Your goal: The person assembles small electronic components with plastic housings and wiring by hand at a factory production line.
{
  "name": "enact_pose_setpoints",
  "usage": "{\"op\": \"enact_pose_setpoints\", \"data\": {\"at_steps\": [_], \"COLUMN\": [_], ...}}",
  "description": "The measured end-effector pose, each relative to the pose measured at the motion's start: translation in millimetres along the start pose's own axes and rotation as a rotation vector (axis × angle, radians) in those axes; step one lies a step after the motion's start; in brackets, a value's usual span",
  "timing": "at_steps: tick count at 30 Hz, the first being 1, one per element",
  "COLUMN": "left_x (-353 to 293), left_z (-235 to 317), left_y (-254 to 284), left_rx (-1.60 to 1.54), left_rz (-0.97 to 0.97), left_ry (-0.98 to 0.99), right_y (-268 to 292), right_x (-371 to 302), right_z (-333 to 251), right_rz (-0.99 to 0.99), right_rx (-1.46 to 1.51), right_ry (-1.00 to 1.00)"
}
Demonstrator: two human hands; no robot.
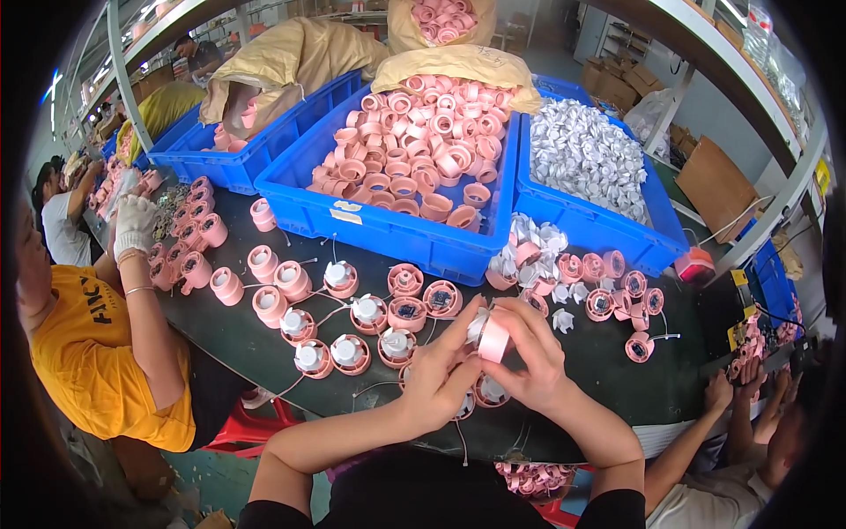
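Observation:
Between my two hands, above the near edge of the table, is a pink ring-shaped plastic housing (496,338) with a white finned piece (477,325) at its left side. My left hand (441,366) grips it from the left, thumb and fingers pinched together. From the right, my right hand (534,357) has its fingers and thumb closed on the pink wall. Fingers hide part of the white piece, so how deep it sits cannot be told. Just left of my hands stand pink housings with white round inserts (351,353), and some show a dark circuit board (406,310).
Behind is a blue bin (379,244) of pink rings; right of it, a blue bin (599,219) of white finned pieces. Loose white pieces (562,320) and pink housings (636,346) lie on the dark table (608,388). A co-worker in a yellow shirt (106,353) sits left; others work right.

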State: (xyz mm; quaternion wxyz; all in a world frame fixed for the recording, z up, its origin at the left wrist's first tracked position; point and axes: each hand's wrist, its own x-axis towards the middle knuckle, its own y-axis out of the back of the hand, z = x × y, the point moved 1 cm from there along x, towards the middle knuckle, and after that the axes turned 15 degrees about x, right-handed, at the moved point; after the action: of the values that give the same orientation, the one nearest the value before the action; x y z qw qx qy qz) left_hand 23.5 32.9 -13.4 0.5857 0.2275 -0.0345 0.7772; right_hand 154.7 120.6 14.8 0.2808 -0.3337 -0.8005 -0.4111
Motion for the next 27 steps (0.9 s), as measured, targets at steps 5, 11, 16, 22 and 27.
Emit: {"op": "enact_pose_setpoints", "data": {"at_steps": [5,11,16,22,27], "left_x": [8,36,53,71,77], "left_z": [-7,-2,-34,-62,-62], "left_y": [-6,8,39,35,25], "left_rx": [0.081,0.449,1.087,1.297,1.343], "left_rz": [0.004,-0.235,-0.184,-0.311,-0.294], "left_ry": [-0.092,-0.144,-0.259,-0.241,-0.169], "right_y": [1,30,41,31,43], "right_x": [-10,-3,-60,-65,-51], "right_z": [10,18,61,44,39], "right_rz": [0.03,-0.004,0.236,-0.1,-0.329], "right_rx": [0.048,-0.048,0.279,-0.216,0.047], "right_ry": [-0.134,-0.259,-0.637,-0.359,-0.541]}}
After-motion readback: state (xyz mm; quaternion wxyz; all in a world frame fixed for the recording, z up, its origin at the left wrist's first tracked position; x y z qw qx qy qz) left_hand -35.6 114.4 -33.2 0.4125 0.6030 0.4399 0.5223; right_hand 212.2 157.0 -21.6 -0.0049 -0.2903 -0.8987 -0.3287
